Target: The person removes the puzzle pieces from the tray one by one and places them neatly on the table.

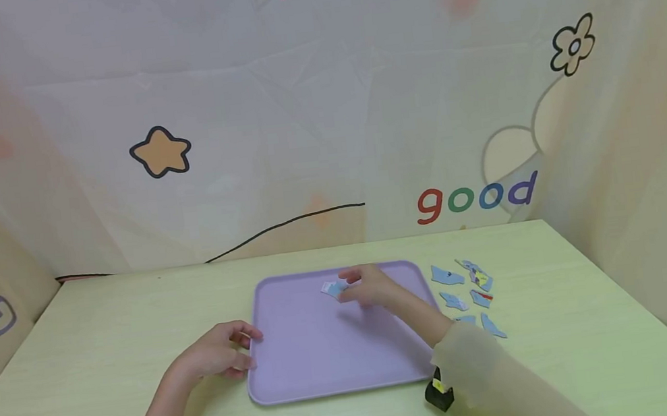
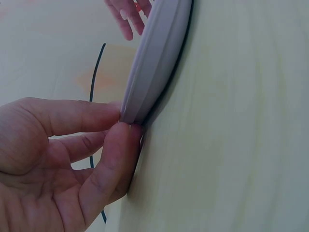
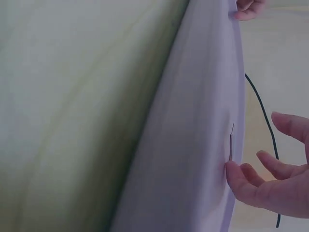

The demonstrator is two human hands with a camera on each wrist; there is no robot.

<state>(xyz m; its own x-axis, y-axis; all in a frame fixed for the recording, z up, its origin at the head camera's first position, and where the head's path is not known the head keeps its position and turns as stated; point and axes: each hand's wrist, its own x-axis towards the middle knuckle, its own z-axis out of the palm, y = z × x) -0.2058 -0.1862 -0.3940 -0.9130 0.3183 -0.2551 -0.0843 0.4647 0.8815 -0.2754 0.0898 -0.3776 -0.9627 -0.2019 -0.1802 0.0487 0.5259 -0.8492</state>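
Observation:
A purple tray [image 1: 325, 358] lies on the table. Beside its left rim, my left hand [image 1: 223, 352] has curled fingers; in the left wrist view the left hand [image 2: 72, 154] grips the tray's edge [image 2: 154, 63] between fingertips. Over the tray's upper part is my right hand [image 1: 372, 285], next to a light-blue puzzle piece [image 1: 331, 288] lying flat and partly covered by the fingers. Seen edge-on in the right wrist view, the puzzle piece [image 3: 231, 147] is touched by one fingertip of the right hand [image 3: 275, 188], whose other fingers stand apart from it.
Several blue jigsaw pieces [image 1: 447, 275] lie on the table right of the tray, some with yellow or red print. The right forearm's sleeve [image 1: 491, 368] crosses the tray's lower right corner. A printed cloth [image 1: 301, 137] hangs behind the table.

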